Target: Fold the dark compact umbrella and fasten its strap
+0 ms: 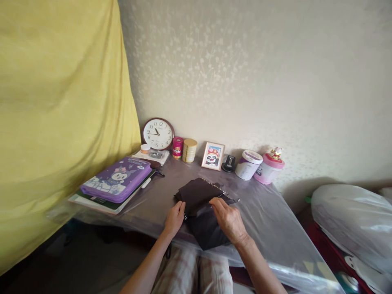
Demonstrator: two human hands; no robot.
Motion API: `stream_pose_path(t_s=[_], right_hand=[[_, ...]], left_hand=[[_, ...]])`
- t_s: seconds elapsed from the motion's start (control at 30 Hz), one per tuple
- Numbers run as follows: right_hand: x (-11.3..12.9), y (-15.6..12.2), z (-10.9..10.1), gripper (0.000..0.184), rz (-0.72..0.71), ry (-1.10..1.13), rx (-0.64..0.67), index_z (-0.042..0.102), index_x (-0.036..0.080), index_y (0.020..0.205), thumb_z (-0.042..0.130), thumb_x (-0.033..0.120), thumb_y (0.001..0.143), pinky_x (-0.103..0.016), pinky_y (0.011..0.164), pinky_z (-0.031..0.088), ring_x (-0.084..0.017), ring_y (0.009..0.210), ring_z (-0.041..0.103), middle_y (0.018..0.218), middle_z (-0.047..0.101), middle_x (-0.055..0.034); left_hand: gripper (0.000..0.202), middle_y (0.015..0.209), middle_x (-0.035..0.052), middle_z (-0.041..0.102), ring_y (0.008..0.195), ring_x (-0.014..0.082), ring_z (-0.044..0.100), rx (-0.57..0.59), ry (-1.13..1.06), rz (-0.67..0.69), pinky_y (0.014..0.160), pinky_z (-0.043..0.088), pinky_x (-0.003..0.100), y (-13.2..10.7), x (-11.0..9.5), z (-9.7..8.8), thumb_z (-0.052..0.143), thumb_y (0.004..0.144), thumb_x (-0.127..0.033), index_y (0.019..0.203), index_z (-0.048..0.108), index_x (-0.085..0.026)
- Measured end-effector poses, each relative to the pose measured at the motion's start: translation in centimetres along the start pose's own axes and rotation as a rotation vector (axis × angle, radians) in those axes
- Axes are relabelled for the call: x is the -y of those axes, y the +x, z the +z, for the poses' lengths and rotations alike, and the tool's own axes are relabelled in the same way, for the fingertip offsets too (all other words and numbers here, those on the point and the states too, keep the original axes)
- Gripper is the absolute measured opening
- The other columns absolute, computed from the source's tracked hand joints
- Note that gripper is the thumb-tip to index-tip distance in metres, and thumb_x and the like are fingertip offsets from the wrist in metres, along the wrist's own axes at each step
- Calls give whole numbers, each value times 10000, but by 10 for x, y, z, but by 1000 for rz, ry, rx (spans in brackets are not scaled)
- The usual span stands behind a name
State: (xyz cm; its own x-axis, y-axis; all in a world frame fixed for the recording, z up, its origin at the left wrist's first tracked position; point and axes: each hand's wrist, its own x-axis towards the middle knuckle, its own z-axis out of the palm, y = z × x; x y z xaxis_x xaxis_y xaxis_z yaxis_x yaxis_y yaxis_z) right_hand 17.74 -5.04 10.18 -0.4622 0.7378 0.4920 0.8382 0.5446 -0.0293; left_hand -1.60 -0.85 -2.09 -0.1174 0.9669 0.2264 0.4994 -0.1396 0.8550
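Note:
A black folding umbrella lies collapsed on the table, its fabric in loose folds and flaps. Small metal rib tips show along its right side and by my left hand. My left hand is closed on the umbrella's left edge, thumb towards the fabric. On the right, my right hand pinches a fold of the black cloth between thumb and fingers. One flap hangs towards the table's front edge below my hands. The umbrella's handle cannot be made out.
Plastic sheeting covers the table. At left, a purple case rests on books. Along the wall stand a clock, a pink can, a yellow tin, a picture frame, a black stapler-like object and two tubs.

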Motion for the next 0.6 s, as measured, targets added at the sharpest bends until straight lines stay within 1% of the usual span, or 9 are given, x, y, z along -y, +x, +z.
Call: stream_pose_path(t_s=[0.1, 0.27, 0.33, 0.4, 0.43, 0.5, 0.6], right_hand=[[5, 21, 6, 212, 15, 71, -22, 548, 198, 983, 348, 178, 915, -204, 626, 445, -124, 743, 624, 945, 644, -45], [5, 53, 23, 204, 61, 181, -52, 557, 207, 979, 365, 201, 909, -235, 696, 443, -142, 795, 606, 910, 637, -42], [4, 62, 32, 195, 82, 196, -50, 558, 209, 976, 378, 201, 903, -233, 707, 436, -143, 809, 602, 913, 633, -39], [2, 70, 42, 190, 111, 189, -31, 560, 216, 967, 382, 212, 902, -226, 700, 429, -140, 813, 601, 912, 631, -31], [1, 74, 47, 190, 128, 179, -19, 562, 220, 962, 383, 219, 902, -222, 694, 425, -140, 812, 602, 911, 630, -28], [0, 80, 55, 189, 160, 161, 6, 566, 227, 956, 385, 229, 902, -215, 686, 417, -139, 814, 603, 911, 632, -23], [-1, 87, 65, 184, 186, 148, 36, 566, 228, 956, 392, 224, 898, -209, 687, 409, -139, 828, 604, 929, 634, -21]], left_hand=[[371, 523, -46, 425, 534, 107, 444, 4, -15, 10, 556, 289, 215, -1, -2, -2, 277, 869, -425, 640, 460, -198], [385, 627, 2, 570, 611, 130, 528, 16, -50, 21, 601, 358, 229, -2, -3, -5, 267, 873, -414, 722, 542, -192], [416, 725, 35, 631, 723, 156, 577, 21, -89, 30, 662, 398, 250, -2, -2, -6, 243, 877, -406, 778, 582, -187], [438, 836, 65, 661, 855, 183, 589, 16, -152, 43, 738, 419, 277, -3, 0, -8, 240, 871, -411, 844, 610, -178], [442, 864, 72, 665, 888, 190, 586, 14, -181, 49, 761, 423, 286, -3, 0, -8, 250, 865, -419, 865, 617, -173], [435, 826, 64, 665, 846, 189, 590, 21, -212, 59, 749, 431, 290, -5, 0, -9, 281, 855, -438, 854, 622, -169], [383, 755, 34, 642, 744, 170, 578, 49, -146, 59, 690, 422, 273, -8, -4, -9, 376, 818, -481, 832, 602, -172]])
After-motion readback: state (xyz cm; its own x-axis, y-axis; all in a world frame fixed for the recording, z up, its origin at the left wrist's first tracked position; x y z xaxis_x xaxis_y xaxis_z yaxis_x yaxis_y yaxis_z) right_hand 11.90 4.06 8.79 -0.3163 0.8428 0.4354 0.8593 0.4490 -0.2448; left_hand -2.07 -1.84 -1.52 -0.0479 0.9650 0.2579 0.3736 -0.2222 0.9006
